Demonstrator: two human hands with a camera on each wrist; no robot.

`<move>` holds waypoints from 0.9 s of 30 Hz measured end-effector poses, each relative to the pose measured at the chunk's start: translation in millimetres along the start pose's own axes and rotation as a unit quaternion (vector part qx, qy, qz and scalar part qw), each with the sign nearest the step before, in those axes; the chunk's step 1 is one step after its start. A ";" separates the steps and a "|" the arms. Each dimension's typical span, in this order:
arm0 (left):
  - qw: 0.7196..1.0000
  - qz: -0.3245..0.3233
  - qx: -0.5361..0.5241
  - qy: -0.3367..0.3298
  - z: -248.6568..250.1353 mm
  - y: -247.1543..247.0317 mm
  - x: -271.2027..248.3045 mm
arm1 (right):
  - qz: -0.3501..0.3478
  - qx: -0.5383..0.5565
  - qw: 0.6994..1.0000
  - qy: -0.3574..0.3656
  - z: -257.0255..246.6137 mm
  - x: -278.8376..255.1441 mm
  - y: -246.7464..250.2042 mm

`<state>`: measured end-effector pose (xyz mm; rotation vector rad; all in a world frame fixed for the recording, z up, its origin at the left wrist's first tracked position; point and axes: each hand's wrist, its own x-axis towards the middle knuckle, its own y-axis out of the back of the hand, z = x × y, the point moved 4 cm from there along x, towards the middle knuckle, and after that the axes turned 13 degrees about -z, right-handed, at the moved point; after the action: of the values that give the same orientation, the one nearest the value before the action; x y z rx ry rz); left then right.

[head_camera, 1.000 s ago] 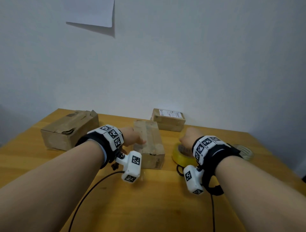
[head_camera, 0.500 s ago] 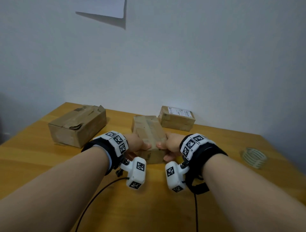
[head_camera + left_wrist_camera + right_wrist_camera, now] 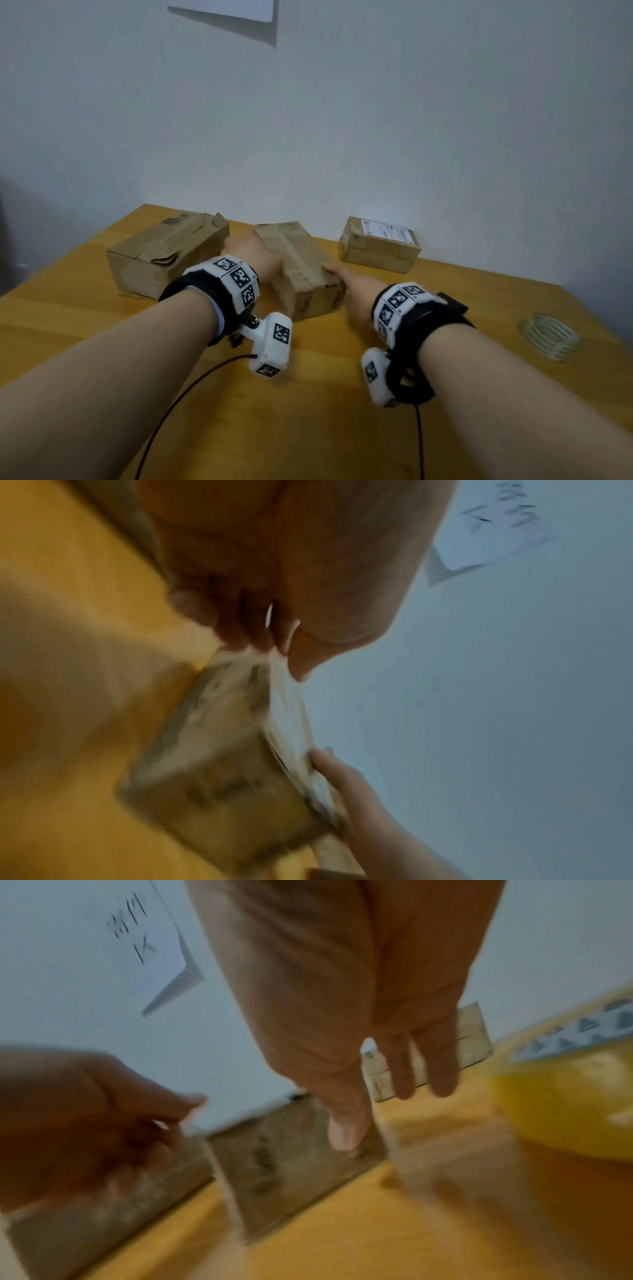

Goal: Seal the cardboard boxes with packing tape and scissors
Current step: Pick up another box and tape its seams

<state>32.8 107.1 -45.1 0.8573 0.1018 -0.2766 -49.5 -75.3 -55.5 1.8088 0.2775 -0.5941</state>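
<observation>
mid box now turned askew on desk. left hand grips its far-left edge, right hand flat, fingers straight, on near-right corner. tape roll has been let go; taping not begun.

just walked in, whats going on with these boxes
A person is handling the middle cardboard box on the wooden table. The left hand grips its left side and the right hand touches its near right corner. Two other boxes sit untouched, and a tape roll lies off to the right.
</observation>
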 end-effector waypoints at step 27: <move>0.882 -0.226 0.352 -0.217 21.9 -48.6 -12.5 | 0.075 0.024 0.992 -0.100 -11.5 40.6 -7.4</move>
<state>6.7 62.7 -63.9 1.4712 -0.2410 -0.9824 -15.8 -66.5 -80.5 1.7824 -0.0085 -0.6737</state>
